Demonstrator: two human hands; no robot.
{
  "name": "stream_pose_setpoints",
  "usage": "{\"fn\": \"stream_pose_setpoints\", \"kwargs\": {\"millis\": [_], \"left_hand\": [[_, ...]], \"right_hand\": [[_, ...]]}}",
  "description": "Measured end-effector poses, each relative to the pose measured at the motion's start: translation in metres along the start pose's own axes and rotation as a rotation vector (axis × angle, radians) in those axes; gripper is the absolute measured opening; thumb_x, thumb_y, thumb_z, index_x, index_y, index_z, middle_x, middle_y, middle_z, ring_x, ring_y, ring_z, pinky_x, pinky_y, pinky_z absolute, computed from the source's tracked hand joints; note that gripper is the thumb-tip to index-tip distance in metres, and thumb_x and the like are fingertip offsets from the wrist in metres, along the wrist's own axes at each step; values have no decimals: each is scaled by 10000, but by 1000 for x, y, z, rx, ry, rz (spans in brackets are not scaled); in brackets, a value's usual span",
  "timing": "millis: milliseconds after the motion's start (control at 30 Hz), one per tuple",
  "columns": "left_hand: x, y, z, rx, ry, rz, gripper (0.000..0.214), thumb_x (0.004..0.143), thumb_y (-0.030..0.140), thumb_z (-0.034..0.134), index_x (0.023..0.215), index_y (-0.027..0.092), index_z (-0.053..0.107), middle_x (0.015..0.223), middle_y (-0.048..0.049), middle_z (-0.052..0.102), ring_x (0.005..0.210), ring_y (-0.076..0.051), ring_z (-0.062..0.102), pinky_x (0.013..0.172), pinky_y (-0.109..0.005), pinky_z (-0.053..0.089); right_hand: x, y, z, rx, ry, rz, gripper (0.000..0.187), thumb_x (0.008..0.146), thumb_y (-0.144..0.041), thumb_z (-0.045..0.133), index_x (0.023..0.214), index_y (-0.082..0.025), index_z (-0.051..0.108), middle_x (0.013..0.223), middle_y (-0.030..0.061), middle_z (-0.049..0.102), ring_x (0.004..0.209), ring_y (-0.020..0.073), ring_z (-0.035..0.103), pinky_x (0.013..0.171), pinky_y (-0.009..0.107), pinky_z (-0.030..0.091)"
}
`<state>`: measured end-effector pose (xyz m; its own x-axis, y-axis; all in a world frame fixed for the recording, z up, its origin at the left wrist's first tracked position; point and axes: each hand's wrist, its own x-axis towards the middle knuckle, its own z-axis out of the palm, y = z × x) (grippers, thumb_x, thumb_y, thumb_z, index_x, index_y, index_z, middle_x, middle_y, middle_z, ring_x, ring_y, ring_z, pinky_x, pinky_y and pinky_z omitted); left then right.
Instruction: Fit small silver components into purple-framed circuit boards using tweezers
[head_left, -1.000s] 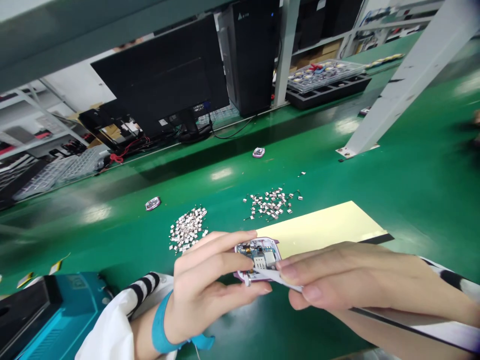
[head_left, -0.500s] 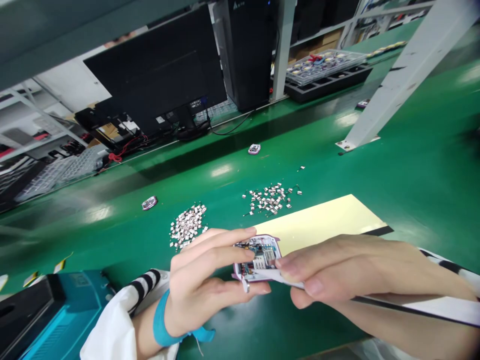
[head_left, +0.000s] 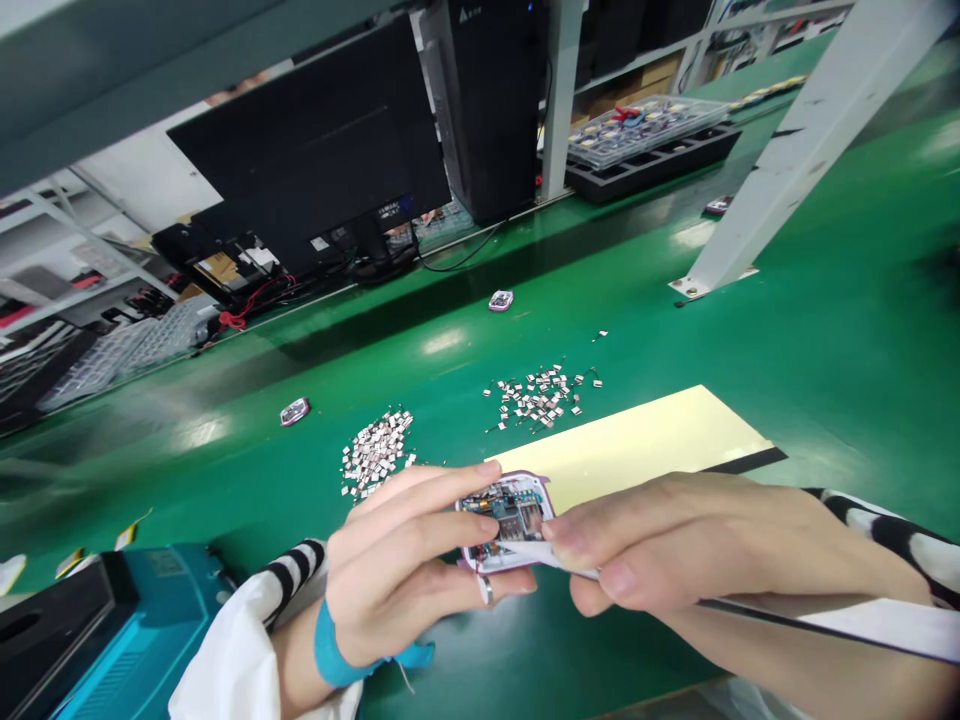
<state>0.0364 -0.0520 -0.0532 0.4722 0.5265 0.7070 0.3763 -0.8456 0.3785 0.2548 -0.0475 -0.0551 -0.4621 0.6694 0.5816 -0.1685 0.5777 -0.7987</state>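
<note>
My left hand (head_left: 405, 560) grips a small open electronic device (head_left: 506, 522) with a pink-edged shell and an exposed circuit board. A blue wrist strap (head_left: 337, 650) circles that wrist, and a metal ring (head_left: 486, 590) sits on one finger. My right hand (head_left: 697, 545) pinches a thin white strip (head_left: 551, 557), whose end lies against the device's lower edge. Just behind the hands, a pale yellow sheet (head_left: 637, 450) lies on the green bench (head_left: 825, 370), and a heap of tiny metal parts (head_left: 376, 452) sits near my left fingers.
A second scatter of tiny parts (head_left: 538, 398) and two small pink-edged devices (head_left: 501, 300) (head_left: 295, 411) lie on the bench. A white steel post (head_left: 810, 150) stands at the right. A teal machine (head_left: 150, 630) sits at the lower left. Behind are a monitor (head_left: 300, 130), a computer tower (head_left: 487, 100) and a tray of parts (head_left: 645, 130).
The device has shifted slightly left in my hands, with both hands staying on it. The whole scene has drifted a little upward in view.
</note>
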Motion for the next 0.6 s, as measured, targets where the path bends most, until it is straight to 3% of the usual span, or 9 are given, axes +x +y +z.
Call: {"fn": "stream_pose_setpoints", "kwargs": {"millis": [100,200,267,367,500,600], "left_hand": [[3,3,0,91,-36,62,211,677,190,715,800,67,594,988,-168,644,893,-162,612,766,-250,514],[7,-13,-4,137,13,48,175,680,186,711,790,96,609,1004,-149,643,903,-175,611,771,-279,514],[7,-44,-12,165,127,-77,155,672,185,718,772,129,615,1001,-108,650,923,-182,608,788,-292,504],[-4,-110,-36,130,350,-458,161,685,260,698,730,140,602,967,-83,657,943,-195,606,828,-309,487],[-40,-190,-61,184,378,-607,241,726,334,630,764,98,594,943,-143,648,897,-219,616,784,-335,495],[-66,-222,-67,194,285,-710,252,722,333,626,772,87,609,902,-136,656,834,-216,630,757,-350,504]], "right_hand": [[-1,2,3,-9,-60,-19,186,897,-209,454,978,-243,619,972,-1,650,885,128,627,800,189,518],[3,10,6,-162,175,29,171,758,-68,610,804,-233,612,898,-33,651,793,107,635,716,138,527],[8,20,6,-239,338,27,202,702,-37,647,752,-224,589,877,-36,642,784,109,626,714,138,524],[15,39,2,-301,475,48,139,732,-108,635,775,-235,598,860,-23,633,841,144,606,783,197,519],[17,62,-6,-402,501,71,61,744,-209,643,774,-254,616,845,-23,628,826,166,596,771,246,509],[12,71,-9,-437,454,49,67,738,-215,656,777,-244,610,863,-41,624,812,132,594,801,193,487]]}}
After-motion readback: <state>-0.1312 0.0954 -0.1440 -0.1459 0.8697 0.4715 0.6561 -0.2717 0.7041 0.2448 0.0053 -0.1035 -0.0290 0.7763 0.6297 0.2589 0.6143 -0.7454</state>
